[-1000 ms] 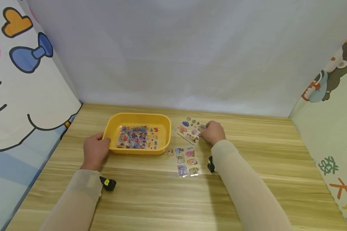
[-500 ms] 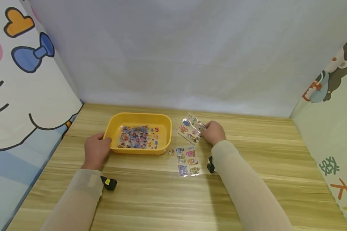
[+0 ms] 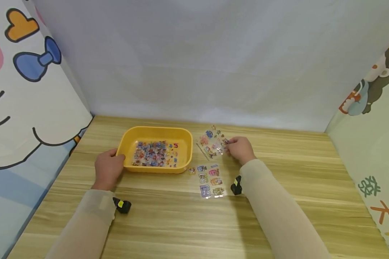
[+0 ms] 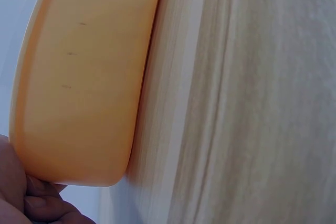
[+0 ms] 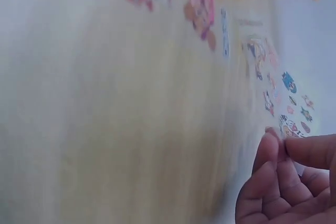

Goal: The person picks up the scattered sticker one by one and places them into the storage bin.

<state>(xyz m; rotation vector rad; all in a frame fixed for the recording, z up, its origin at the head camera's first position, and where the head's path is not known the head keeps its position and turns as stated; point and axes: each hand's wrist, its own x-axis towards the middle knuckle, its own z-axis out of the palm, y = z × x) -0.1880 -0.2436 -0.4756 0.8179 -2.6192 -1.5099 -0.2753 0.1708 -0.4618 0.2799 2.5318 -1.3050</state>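
A yellow plastic tray (image 3: 157, 132) stands on the table, with transparent sticker sheets (image 3: 151, 154) lying in it. My left hand (image 3: 108, 169) grips the tray's left end, thumb over the rim; in the left wrist view its curled fingers (image 4: 44, 208) touch the tray's corner. Between thumb and fingers, my right hand (image 3: 241, 149) pinches the right edge of a clear sheet of small cartoon stickers (image 3: 210, 144). In the right wrist view that sheet (image 5: 291, 95) stands tilted up from the tabletop. A second clear sticker sheet (image 3: 210, 181) lies flat, nearer the person.
The wood-grain table (image 3: 175, 223) ends at a pale cloth backdrop (image 3: 207, 72). Printed cartoon panels flank it on the left (image 3: 35, 108) and right (image 3: 369, 151). Each wrist wears a black camera, one by the left sleeve (image 3: 121, 205) and one by the right (image 3: 236, 185).
The pinched sticker sheet has come up off the table, bent, and turned slightly with its lower end shifted left. My right hand has moved only a little; the left hand and tray hold still.
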